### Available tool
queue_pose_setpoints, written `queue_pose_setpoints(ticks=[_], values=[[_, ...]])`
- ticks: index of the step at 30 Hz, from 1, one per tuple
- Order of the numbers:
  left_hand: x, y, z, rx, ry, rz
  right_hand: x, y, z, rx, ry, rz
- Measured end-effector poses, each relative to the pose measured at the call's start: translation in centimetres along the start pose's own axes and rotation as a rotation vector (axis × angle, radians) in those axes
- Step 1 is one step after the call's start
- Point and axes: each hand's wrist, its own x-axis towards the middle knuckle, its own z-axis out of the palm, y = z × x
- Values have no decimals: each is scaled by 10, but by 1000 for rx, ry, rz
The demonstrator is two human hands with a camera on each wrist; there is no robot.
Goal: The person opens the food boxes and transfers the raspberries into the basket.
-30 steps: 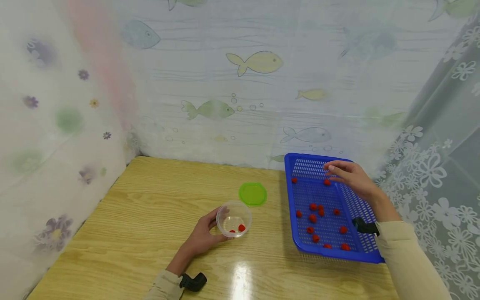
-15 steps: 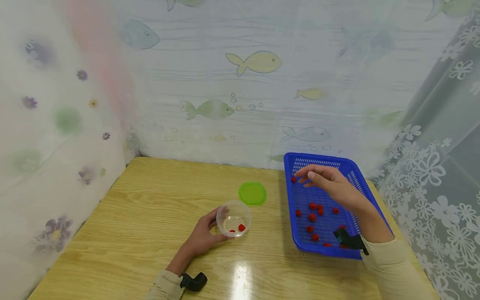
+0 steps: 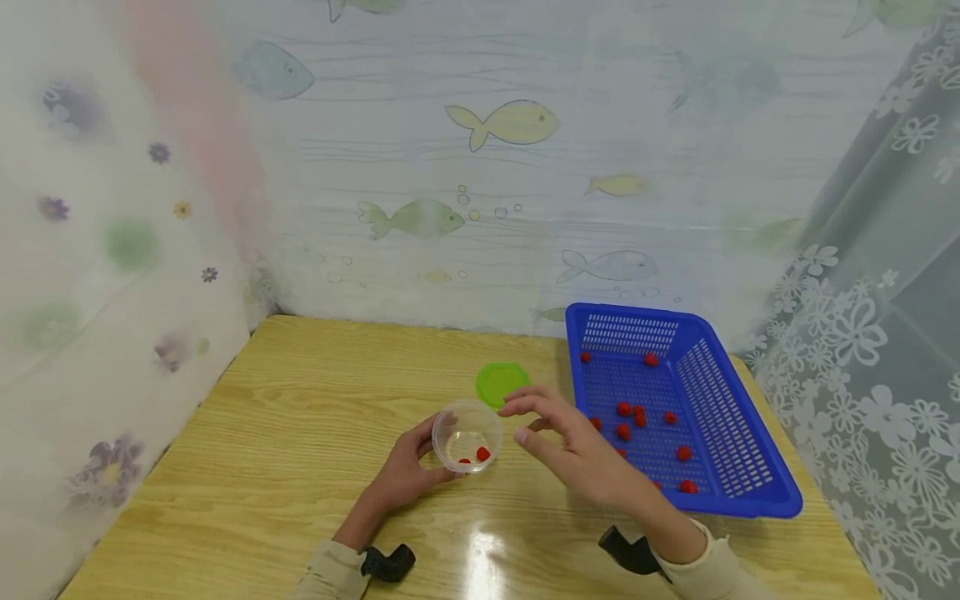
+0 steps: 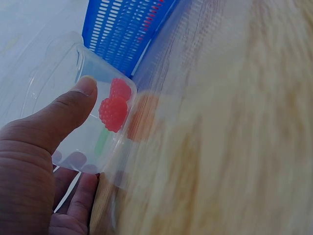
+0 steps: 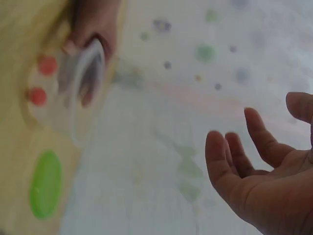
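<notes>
A wooden table (image 3: 300,433) sits in a corner, closed in by a fish-print curtain (image 3: 480,167) behind and a flowered curtain (image 3: 112,250) on the left. The left half of the tabletop is bare wood. At centre, a clear cup (image 3: 467,435) is held by the left hand (image 3: 405,471), with the right hand (image 3: 573,454) just beside it. A green lid (image 3: 498,382) lies just behind. A blue basket (image 3: 675,408) fills the right side, near a lace curtain (image 3: 870,350).

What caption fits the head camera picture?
Left hand grips a clear cup holding raspberries; right hand hovers beside it, near the blue basket.
</notes>
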Motion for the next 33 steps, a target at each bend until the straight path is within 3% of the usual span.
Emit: queue_pose_setpoints(ticks=[9,19,27,33], values=[[-1,1,0,-5,-4,-10,5,27,53,-69,71,81],[-1,0,0,-8,6,-10,19,65,73,-112,172,183],[-1,-2,0,-14,10,-5,27,86,76,-169,69,274],[0,-2,-1,-19,1,-9,33,95,78,-139,-30,313]])
